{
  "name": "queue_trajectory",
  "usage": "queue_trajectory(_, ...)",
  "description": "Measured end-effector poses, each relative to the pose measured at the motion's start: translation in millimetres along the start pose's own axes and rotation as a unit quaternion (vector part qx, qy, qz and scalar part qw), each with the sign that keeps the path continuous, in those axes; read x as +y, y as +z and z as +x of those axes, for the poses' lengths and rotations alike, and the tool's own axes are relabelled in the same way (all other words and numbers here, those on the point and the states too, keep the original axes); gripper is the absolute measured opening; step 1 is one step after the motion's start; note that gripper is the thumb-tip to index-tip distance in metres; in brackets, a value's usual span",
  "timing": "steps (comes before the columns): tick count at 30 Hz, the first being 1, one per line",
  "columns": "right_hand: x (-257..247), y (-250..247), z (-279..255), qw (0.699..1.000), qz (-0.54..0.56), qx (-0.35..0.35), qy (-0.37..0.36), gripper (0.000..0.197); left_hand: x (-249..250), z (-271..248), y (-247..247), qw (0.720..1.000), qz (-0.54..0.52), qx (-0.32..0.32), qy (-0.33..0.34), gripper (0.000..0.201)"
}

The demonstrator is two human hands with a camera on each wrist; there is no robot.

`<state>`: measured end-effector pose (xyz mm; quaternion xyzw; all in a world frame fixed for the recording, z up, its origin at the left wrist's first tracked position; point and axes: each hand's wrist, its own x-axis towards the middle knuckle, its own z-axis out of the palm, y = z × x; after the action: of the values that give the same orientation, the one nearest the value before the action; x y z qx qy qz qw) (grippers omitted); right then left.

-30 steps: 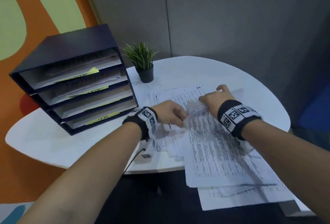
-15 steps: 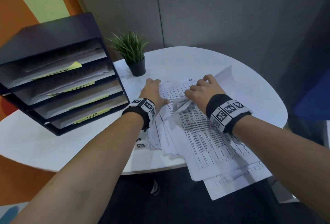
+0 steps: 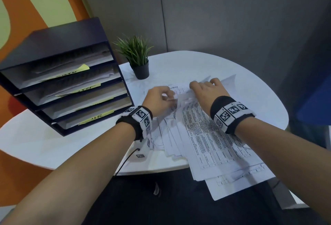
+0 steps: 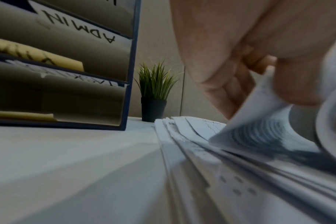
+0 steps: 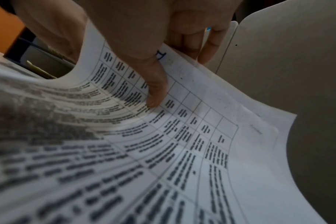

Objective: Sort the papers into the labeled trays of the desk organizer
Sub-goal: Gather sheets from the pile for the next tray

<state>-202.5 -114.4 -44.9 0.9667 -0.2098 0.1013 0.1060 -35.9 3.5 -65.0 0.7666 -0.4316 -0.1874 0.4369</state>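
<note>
A loose pile of printed papers (image 3: 206, 144) lies on the round white table (image 3: 250, 99) and overhangs its near edge. My right hand (image 3: 206, 88) grips the far end of the top sheet (image 5: 182, 136), thumb (image 5: 155, 84) on the printed face and fingers behind it, so that end is bent upward. My left hand (image 3: 161, 99) is just left of it, with fingers curled and pinching a curled sheet edge (image 4: 259, 131) above the pile (image 4: 192, 144). The dark blue desk organizer (image 3: 62, 45) stands at the left with several trays bearing yellow labels; one label reads ADMIN (image 4: 81, 22).
A small potted plant (image 3: 138, 54) stands between the organizer and the papers, at the table's far side. Grey partition walls close the back. Bare table surface (image 3: 53, 144) lies in front of the organizer. A dark blue object (image 3: 317, 90) sits at the right edge.
My left hand lay flat on the pile's left side and now curls onto a sheet edge. The right hand stays on the top sheet's far end, which is bent up more.
</note>
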Motion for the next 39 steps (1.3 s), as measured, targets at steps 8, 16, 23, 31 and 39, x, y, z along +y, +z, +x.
queue_trajectory(8, 2.5, -3.8, -3.4, 0.997, -0.056, -0.040, -0.016, 0.021, 2.6, -12.6, -15.0, 0.973, -0.044, -0.224, -0.029, 0.014)
queue_trajectory(16, 5.4, -5.1, -0.2, 0.994, -0.017, -0.101, -0.026, 0.021, -9.7, 24.2, -21.2, 0.988, 0.103, 0.017, -0.117, 0.045)
queue_trajectory(23, 2.5, -3.3, -1.5, 0.998, -0.017, -0.047, -0.042, 0.032, -14.8, 45.5, -0.9, 0.986, 0.004, 0.024, -0.167, 0.085)
queue_trajectory(31, 1.6, 2.2, 3.6, 0.998, 0.025, -0.050, 0.010, 0.064, -9.8, 30.0, -3.5, 0.992, -0.046, -0.102, -0.065, 0.009)
queue_trajectory(39, 0.0, -0.8, -1.0, 0.999, -0.005, -0.046, -0.016, 0.026, -4.6, 11.9, -28.3, 0.949, -0.112, -0.270, -0.117, 0.034)
